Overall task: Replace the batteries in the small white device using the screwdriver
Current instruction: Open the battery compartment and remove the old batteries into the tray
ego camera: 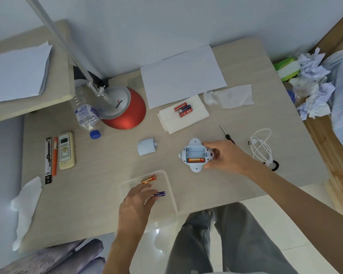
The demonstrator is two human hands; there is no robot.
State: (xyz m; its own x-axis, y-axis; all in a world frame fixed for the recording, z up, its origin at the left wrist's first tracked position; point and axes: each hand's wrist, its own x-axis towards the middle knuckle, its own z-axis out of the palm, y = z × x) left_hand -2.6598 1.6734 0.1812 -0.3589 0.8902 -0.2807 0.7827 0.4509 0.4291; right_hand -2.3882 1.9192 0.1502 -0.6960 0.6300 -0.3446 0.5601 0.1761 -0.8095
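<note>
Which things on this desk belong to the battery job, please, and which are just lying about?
Job: white device, battery cover, screwdriver, spare batteries, clear tray, purple battery, orange battery.
Lying about: lamp, water bottle, remote control, white cable, paper.

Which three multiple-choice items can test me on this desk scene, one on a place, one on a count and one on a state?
1. Where does the thin black-handled screwdriver lie?
A. on the pale wooden table, beyond the right hand
B. inside the red lamp base
C. on the remote control

2. How many batteries sit in the open compartment of the small white plastic device?
A. none
B. one
C. three

3. What does the left hand do?
A. rests flat on a paper sheet
B. grips the purple battery in the clear plastic tray
C. holds a pen

Answers:
1 A, as it lies on bare wood behind the knuckles.
2 B, as only one orange battery fills the nearest slot.
3 B, as the fingertips close on one end of that battery.
</note>
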